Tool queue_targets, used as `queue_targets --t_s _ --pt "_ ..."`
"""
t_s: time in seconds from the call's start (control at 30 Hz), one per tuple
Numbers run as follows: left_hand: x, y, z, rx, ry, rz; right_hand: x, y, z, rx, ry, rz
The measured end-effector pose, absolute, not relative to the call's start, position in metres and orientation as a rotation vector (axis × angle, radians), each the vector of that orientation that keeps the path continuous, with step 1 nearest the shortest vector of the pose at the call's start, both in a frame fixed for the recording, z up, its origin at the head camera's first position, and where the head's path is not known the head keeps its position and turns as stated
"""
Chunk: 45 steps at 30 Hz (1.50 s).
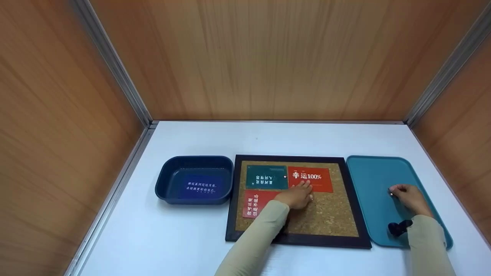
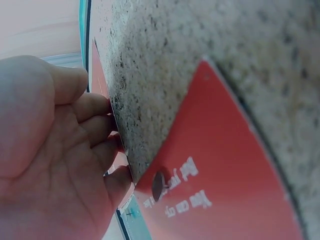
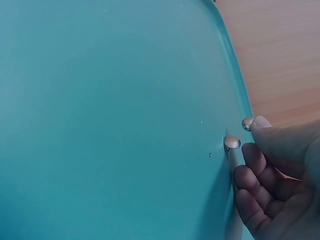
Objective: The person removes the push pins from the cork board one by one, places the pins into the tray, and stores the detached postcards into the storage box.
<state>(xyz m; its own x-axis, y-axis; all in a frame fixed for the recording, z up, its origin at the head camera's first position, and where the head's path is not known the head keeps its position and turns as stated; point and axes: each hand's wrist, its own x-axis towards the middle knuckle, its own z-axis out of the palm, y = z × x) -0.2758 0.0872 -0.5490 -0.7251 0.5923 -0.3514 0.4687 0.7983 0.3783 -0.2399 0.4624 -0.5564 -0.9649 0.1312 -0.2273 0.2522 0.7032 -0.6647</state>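
Observation:
My left hand (image 1: 295, 197) lies over the corkboard (image 1: 326, 214), its extended fingers on the lower edge of an orange-red card (image 1: 324, 180). Left of that card is a green card (image 1: 264, 174), and below the green one a second red card (image 1: 253, 199), partly covered by my left forearm. In the left wrist view, a metal thumbtack (image 2: 158, 186) stands in this second card. Over the teal tray (image 1: 376, 172), my right hand (image 1: 412, 199) pinches a domed metal thumbtack (image 3: 247, 124) at the thumb tip; the index finger is hidden. Another thumbtack (image 3: 232, 142) is on the tray beside the fingers.
A navy blue bin (image 1: 165, 191) holding a dark blue card (image 1: 201, 186) stands left of the corkboard. The teal tray adjoins the board's right side. Wood-grain panels (image 1: 268, 57) enclose the white table (image 1: 191, 138) at the back and both sides.

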Motion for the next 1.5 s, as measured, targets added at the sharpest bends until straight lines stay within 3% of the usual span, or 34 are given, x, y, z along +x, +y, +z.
queue_targets --t_s 1.5 --pt "-0.276 0.087 -0.547 0.784 2.510 0.387 -0.243 0.454 -0.544 0.408 2.710 -1.236"
